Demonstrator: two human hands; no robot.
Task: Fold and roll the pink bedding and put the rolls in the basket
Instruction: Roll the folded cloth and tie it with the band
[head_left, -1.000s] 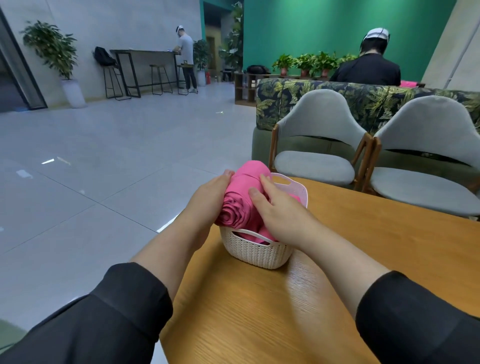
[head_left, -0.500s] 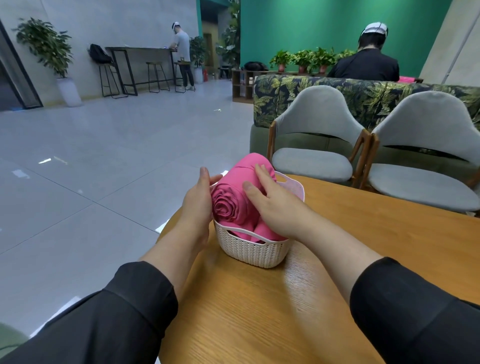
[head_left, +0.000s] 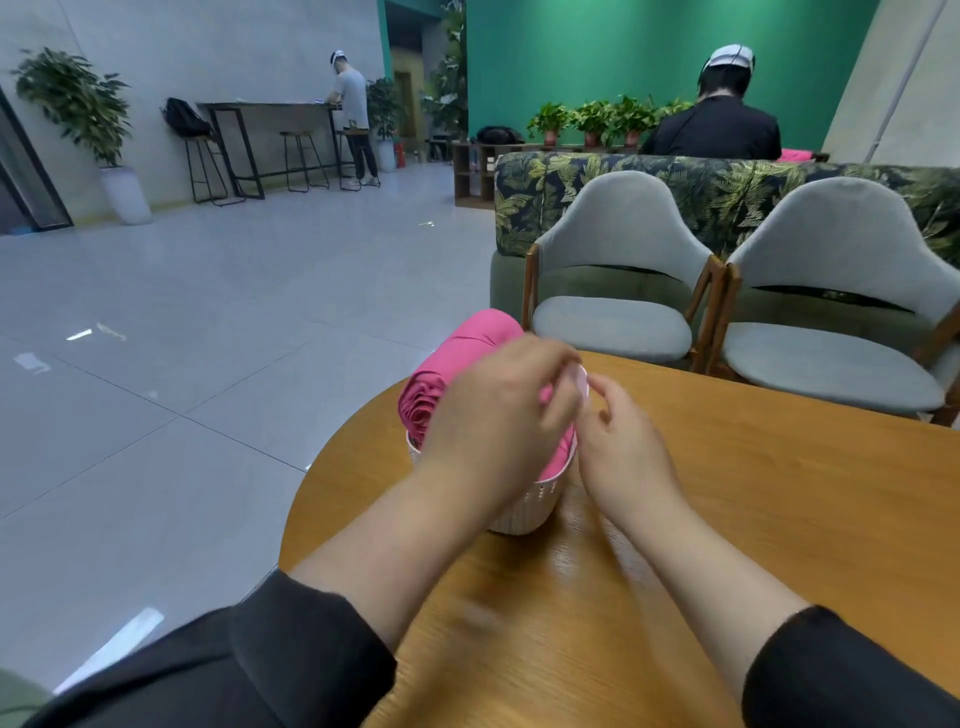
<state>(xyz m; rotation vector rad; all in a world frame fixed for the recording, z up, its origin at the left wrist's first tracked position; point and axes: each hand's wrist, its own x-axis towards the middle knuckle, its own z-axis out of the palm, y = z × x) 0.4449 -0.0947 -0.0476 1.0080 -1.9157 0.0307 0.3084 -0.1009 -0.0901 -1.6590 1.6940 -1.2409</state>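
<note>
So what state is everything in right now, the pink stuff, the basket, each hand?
pink roll: rolled up, sticking out of the basket
basket: upright on the table, filled
left hand: over the roll, fingers curled; hold unclear
right hand: beside the basket, fingers relaxed

Both hands, left (head_left: 498, 415) and right (head_left: 621, 441), hover blurred over pink rolls (head_left: 457, 364) in the basket (head_left: 524, 506), perhaps touching.

sleeves: the person is wearing black long sleeves, pushed up the forearms
left sleeve (head_left: 249, 665): bunching in loose folds
right sleeve (head_left: 841, 675): lying smoother
hands: showing bare, no gloves
</note>
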